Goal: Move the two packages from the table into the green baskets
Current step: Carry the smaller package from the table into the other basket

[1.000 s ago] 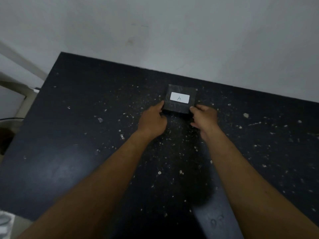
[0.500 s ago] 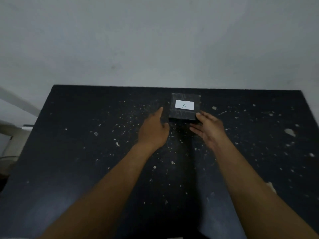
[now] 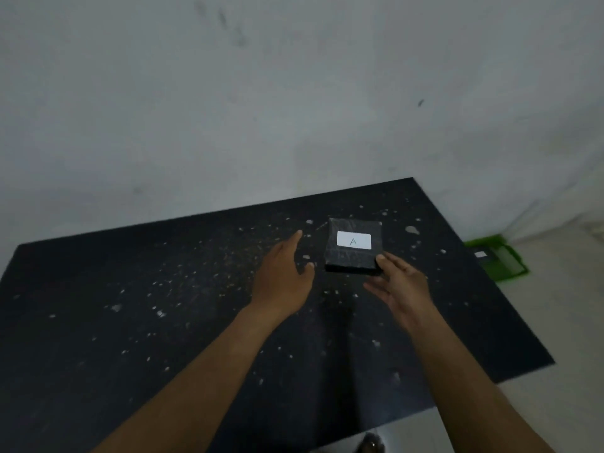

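Hidden and unclear, head view.
I see the green basket (image 3: 500,261) half behind the table (image 3: 163,322) edge, blurred; something dark inside it, unreadable. Right hand (image 3: 400,286) fingertips vanish under the package (image 3: 353,248). Both forearms run off frame.

Dim, flat indoor light with soft focus and wide-angle bending.

The wall (image 3: 294,93) reads grey and evenly lit, with no visible lamp and no glare. The black desk (image 3: 130,322) swallows most light; only its pale specks stand out, and a faint sheen lies near its front edge. A soft shadow darkens the desk between the 2 forearms. The white label (image 3: 354,240) is the brightest patch, its letter A slightly smeared. The green basket (image 3: 500,259) past the desk's right edge is blurred. The desk's edges run skewed and tilted by the lens.
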The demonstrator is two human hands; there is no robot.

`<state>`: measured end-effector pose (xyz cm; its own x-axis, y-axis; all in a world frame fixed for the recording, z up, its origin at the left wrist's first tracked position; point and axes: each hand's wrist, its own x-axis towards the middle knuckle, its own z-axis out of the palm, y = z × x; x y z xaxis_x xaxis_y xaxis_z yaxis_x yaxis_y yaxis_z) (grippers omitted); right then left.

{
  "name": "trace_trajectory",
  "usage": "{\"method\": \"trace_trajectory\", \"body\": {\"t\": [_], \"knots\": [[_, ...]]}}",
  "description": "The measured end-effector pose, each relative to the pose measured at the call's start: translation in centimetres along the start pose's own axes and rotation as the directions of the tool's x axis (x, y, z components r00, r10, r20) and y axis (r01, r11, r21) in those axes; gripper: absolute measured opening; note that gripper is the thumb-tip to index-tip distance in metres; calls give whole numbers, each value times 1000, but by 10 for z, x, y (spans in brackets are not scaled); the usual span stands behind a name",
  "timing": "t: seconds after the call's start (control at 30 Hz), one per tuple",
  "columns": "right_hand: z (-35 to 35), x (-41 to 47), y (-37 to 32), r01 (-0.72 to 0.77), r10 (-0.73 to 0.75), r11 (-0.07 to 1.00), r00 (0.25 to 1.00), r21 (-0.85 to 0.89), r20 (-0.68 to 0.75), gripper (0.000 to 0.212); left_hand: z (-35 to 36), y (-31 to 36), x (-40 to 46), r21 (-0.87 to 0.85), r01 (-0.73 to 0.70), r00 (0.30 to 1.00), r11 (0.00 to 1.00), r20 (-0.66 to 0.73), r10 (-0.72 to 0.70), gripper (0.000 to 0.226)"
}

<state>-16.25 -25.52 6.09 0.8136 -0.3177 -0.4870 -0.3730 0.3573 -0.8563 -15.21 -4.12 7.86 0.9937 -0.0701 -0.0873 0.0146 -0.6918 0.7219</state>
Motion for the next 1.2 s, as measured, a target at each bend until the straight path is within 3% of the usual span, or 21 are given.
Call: {"method": "trace_trajectory", "body": {"t": [0.6,0.87,1.2], "knots": [[-357,-10,-68,83,-56,993,961,89,-270,30,249,242,-59,-108,-169,973,980,139,183,67],[-439,22,-103,94,-57,990,947,106,-315,28,341,298,-35,-143,-147,955,979,236,178,67],[-504,129,-164,35,-24,999,946,27,-323,27,430,353,52,-168,-32,955,985,287,80,68]]}}
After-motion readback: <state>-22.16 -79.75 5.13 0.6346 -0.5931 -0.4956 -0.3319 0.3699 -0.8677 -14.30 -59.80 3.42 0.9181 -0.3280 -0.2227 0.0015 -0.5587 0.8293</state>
